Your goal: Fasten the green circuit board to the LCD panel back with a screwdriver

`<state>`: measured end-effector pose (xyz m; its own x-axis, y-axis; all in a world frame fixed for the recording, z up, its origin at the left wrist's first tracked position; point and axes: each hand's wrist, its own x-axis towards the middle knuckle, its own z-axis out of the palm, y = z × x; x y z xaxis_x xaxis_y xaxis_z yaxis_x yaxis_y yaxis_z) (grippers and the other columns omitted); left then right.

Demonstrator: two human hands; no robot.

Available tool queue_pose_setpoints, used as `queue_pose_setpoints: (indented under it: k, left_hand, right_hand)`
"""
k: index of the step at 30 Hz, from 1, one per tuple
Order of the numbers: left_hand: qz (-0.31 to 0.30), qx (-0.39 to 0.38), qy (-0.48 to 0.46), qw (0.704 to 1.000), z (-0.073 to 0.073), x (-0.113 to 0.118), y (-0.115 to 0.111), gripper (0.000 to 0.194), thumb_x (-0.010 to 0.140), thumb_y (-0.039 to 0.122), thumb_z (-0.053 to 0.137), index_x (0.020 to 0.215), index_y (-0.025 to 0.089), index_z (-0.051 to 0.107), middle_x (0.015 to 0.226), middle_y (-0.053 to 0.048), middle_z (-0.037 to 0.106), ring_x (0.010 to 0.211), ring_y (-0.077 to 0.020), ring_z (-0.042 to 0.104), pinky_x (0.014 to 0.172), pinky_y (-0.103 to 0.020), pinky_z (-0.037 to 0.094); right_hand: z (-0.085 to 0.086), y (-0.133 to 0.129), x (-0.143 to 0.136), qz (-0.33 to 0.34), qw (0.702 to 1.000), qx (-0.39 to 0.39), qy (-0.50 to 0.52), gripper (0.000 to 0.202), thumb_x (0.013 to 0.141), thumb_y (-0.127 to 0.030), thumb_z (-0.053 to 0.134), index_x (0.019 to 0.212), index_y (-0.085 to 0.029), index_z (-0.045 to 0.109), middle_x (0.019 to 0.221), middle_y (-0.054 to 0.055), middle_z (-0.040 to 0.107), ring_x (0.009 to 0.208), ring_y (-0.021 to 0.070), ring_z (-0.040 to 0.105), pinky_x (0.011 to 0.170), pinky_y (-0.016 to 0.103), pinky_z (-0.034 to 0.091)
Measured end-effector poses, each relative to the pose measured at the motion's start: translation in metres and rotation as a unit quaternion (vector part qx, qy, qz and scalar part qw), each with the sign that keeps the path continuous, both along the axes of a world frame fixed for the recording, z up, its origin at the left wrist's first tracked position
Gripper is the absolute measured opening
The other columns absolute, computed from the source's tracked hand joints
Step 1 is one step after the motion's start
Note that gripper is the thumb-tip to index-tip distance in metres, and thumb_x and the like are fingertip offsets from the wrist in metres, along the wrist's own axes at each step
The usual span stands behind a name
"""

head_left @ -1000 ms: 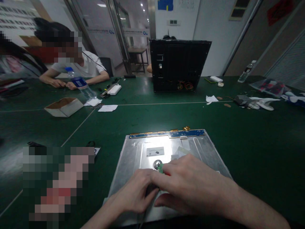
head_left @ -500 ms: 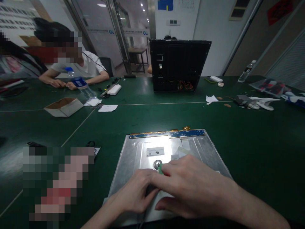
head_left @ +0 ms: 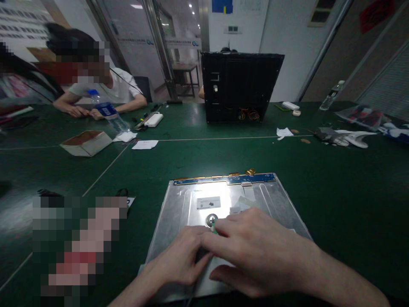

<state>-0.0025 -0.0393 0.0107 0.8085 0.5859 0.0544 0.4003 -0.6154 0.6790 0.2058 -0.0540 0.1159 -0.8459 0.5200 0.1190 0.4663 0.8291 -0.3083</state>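
Note:
A silver metal display panel (head_left: 179, 213) lies face down on the green table, with a blue circuit strip (head_left: 207, 179) along its far edge. On its middle sits a round metal disc (head_left: 211, 220). Just below the disc a small green circuit board (head_left: 214, 228) peeks out between my hands. My right hand (head_left: 252, 251) is bent over it with closed fingers. Against it from the left, my left hand (head_left: 185, 256) has thumb and fingers drawn together, their tips hidden behind the right hand. A dark cable (head_left: 191, 294) runs below my left hand toward the near edge.
A black monitor housing (head_left: 239, 87) stands across the table. To the left are an open box (head_left: 86, 143), a water bottle (head_left: 110, 113) and a blurred-out patch. A person (head_left: 105, 87) sits at the far left. Gloves (head_left: 348, 137) and another bottle (head_left: 332, 96) are at the right.
Both hands keep almost the same place and pose. Slightly less of the green circuit board shows between the fingers, and the view has shifted a little.

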Motion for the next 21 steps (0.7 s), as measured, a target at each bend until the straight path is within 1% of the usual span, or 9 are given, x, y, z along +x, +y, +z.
queue_pose_setpoints:
  k: [2, 5, 8, 10, 12, 15, 17, 18, 21]
  left_hand:
    - [0.005, -0.008, 0.016, 1.0, -0.003, -0.0004, -0.0002, 0.012, 0.076, 0.015, 0.052, 0.086, 0.017, 0.059, 0.087, -0.004, 0.064, 0.078, -0.0214, 0.058, 0.071, -0.028, 0.046]
    - [0.007, -0.016, 0.02, 1.0, -0.0033, -0.0002, -0.0006, 0.013, 0.074, 0.014, 0.052, 0.084, 0.017, 0.059, 0.086, -0.004, 0.064, 0.077, -0.021, 0.058, 0.069, -0.027, 0.046]
    - [0.006, -0.007, 0.004, 1.0, 0.0005, 0.0005, -0.0012, 0.015, 0.077, 0.014, 0.049, 0.085, 0.017, 0.06, 0.089, -0.005, 0.066, 0.079, -0.0211, 0.058, 0.073, -0.029, 0.047]
    - [0.004, 0.006, -0.01, 1.0, 0.0025, 0.0007, -0.0015, 0.016, 0.079, 0.014, 0.047, 0.087, 0.017, 0.061, 0.089, -0.005, 0.066, 0.078, -0.0208, 0.059, 0.076, -0.03, 0.047]
    - [0.003, 0.01, -0.016, 1.0, 0.0026, 0.0005, -0.0015, 0.017, 0.08, 0.014, 0.048, 0.089, 0.017, 0.061, 0.089, -0.005, 0.067, 0.077, -0.0207, 0.059, 0.077, -0.031, 0.047]
    - [-0.001, -0.014, -0.008, 1.0, -0.0001, -0.0001, -0.0012, 0.016, 0.08, 0.016, 0.051, 0.091, 0.017, 0.062, 0.09, -0.005, 0.067, 0.079, -0.0214, 0.06, 0.075, -0.03, 0.048]
    - [-0.002, -0.029, -0.003, 1.0, -0.002, -0.0005, -0.001, 0.016, 0.079, 0.016, 0.052, 0.092, 0.017, 0.062, 0.092, -0.005, 0.067, 0.081, -0.0218, 0.06, 0.074, -0.029, 0.047]
    - [-0.001, -0.03, -0.002, 1.0, -0.0026, -0.0006, -0.001, 0.017, 0.079, 0.016, 0.053, 0.092, 0.017, 0.062, 0.092, -0.005, 0.067, 0.081, -0.022, 0.06, 0.073, -0.029, 0.047]
    - [0.008, -0.011, 0.003, 1.0, -0.0016, -0.0003, -0.0012, 0.015, 0.078, 0.016, 0.052, 0.089, 0.017, 0.061, 0.09, -0.005, 0.066, 0.08, -0.0219, 0.06, 0.074, -0.029, 0.047]
  right_hand:
    - [-0.0033, 0.0003, -0.0007, -0.003, 1.0, 0.006, 0.003, 0.025, 0.092, -0.038, 0.051, 0.106, -0.018, 0.054, 0.088, 0.004, 0.066, 0.069, 0.0164, 0.056, 0.05, 0.031, 0.026]
    - [-0.0062, 0.0004, -0.0019, -0.005, 1.0, 0.02, -0.001, 0.019, 0.093, -0.031, 0.048, 0.106, -0.018, 0.053, 0.084, 0.003, 0.066, 0.066, 0.0155, 0.056, 0.049, 0.031, 0.025]
    - [-0.0042, -0.0003, -0.0017, -0.003, 1.0, 0.017, -0.003, 0.018, 0.086, -0.023, 0.05, 0.103, -0.016, 0.051, 0.083, 0.004, 0.065, 0.063, 0.0154, 0.053, 0.048, 0.031, 0.026]
    - [-0.0014, -0.0009, -0.0008, 0.002, 1.0, 0.008, -0.002, 0.024, 0.081, -0.021, 0.053, 0.104, -0.015, 0.05, 0.086, 0.005, 0.065, 0.064, 0.016, 0.053, 0.049, 0.031, 0.027]
    - [0.0003, -0.0011, -0.0002, 0.003, 1.0, -0.002, -0.001, 0.027, 0.079, -0.021, 0.055, 0.104, -0.015, 0.05, 0.087, 0.005, 0.065, 0.066, 0.0164, 0.053, 0.05, 0.031, 0.028]
    - [-0.001, -0.0005, -0.0003, -0.002, 1.0, -0.006, 0.001, 0.023, 0.085, -0.03, 0.056, 0.103, -0.016, 0.051, 0.086, 0.004, 0.066, 0.066, 0.016, 0.054, 0.05, 0.031, 0.027]
    - [-0.0036, 0.0002, -0.001, -0.004, 1.0, -0.001, 0.006, 0.025, 0.091, -0.039, 0.053, 0.103, -0.017, 0.053, 0.086, 0.004, 0.066, 0.066, 0.0153, 0.055, 0.05, 0.03, 0.026]
    - [-0.0048, 0.0005, -0.0014, -0.003, 1.0, 0.003, 0.006, 0.026, 0.092, -0.04, 0.051, 0.104, -0.017, 0.053, 0.086, 0.004, 0.066, 0.065, 0.0149, 0.055, 0.05, 0.03, 0.026]
    - [-0.0055, 0.0007, -0.0022, -0.004, 1.0, 0.012, 0.0, 0.019, 0.092, -0.03, 0.049, 0.106, -0.017, 0.052, 0.086, 0.004, 0.067, 0.064, 0.0145, 0.054, 0.049, 0.03, 0.025]
